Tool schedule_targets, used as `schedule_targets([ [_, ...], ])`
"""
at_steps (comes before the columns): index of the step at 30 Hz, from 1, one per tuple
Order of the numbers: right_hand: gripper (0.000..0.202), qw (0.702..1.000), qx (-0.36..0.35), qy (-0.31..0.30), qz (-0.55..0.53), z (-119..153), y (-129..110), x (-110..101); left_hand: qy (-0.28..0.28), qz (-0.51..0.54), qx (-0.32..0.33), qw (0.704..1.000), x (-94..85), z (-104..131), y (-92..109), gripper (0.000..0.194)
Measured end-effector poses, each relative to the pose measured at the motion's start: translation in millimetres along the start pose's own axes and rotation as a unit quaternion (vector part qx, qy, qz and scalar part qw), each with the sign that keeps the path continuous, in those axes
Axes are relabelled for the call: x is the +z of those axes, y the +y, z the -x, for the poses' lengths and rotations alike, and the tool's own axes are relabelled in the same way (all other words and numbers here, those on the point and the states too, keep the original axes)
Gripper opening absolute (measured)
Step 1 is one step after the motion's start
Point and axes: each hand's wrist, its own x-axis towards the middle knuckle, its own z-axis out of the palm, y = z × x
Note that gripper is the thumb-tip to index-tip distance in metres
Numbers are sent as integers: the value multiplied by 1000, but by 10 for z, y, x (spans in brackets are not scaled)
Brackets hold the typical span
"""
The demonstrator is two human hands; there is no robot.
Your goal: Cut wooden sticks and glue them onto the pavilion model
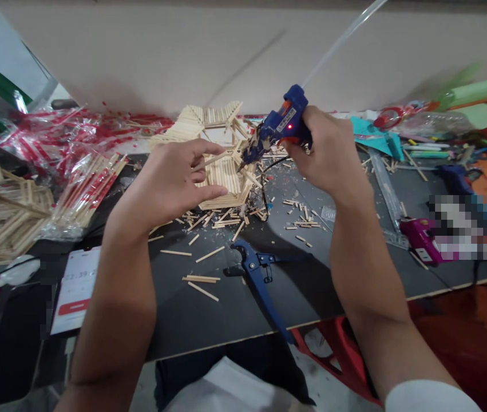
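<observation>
My right hand [327, 151] is wrapped round a blue glue gun [284, 123] with a small red light and a clear glue stick [341, 40] rising from its back. The gun's nozzle points down and left at a model made of thin wooden sticks [221, 177]. Left of the nozzle, my left hand [178, 174] is closed on a small wooden stick [213, 160], its thumb held apart beside the model. Cut stick pieces [226, 220] lie around the model's base.
Blue cutters [260, 286] lie open near the front edge. Wrapped stick bundles [91, 189], stick pieces [11, 217] and a lit phone [75, 286] are on the left. A clear ruler [384, 189], turquoise paper [376, 137] and a purple device [421, 240] are on the right.
</observation>
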Motion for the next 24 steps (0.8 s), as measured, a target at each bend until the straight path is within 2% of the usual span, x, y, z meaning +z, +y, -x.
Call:
schedule_targets([
  [10, 21, 1000, 9, 5, -15, -10, -9, 2, -20, -5, 4, 1000, 95, -48, 57, 52],
  [19, 22, 1000, 6, 9, -24, -18, -26, 5, -12, -35, -4, 999, 98, -52, 54, 56],
  [24, 18, 998, 27, 5, -54, -32, -17, 26, -15, -56, -10, 998, 99, -44, 94, 56],
])
